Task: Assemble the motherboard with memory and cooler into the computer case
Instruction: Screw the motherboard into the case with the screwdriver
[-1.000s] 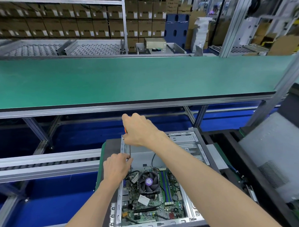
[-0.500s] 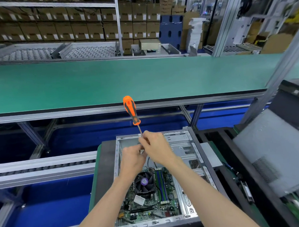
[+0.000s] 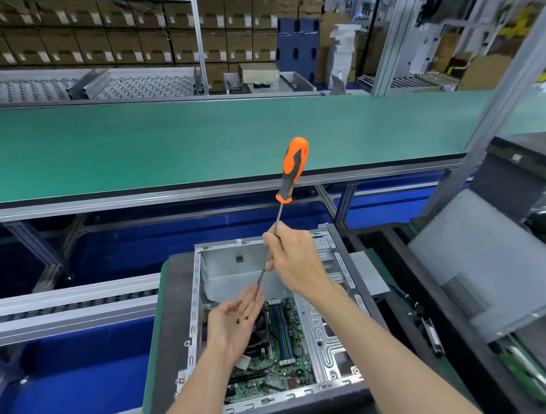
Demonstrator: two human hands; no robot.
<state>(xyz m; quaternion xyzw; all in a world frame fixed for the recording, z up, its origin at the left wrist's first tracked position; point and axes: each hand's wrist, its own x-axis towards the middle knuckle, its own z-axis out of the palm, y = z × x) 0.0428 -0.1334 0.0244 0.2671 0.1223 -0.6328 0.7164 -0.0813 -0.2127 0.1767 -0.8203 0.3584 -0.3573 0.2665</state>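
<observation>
An open metal computer case point(image 3: 204, 307) lies on a dark pallet in front of me. Inside it sits the green motherboard point(image 3: 273, 376) with memory sticks point(image 3: 282, 331) and a cooler fan point(image 3: 260, 334) partly hidden under my left hand. My right hand point(image 3: 294, 259) grips the steel shaft of an orange-handled screwdriver point(image 3: 292, 170), handle up, tip down at my left palm. My left hand point(image 3: 234, 324) is held palm up over the cooler, with two small dark screws point(image 3: 242, 319) lying on it.
A long green conveyor belt point(image 3: 200, 141) runs across behind the case. A roller track point(image 3: 66, 306) lies to the left over blue flooring. A grey case cover point(image 3: 486, 260) leans at the right. Shelves of cardboard boxes point(image 3: 117, 41) stand far back.
My right hand has slid from the screwdriver's handle down onto its shaft and lifted the tool out of the case. My left hand left the shaft and opened palm up with screws on it.
</observation>
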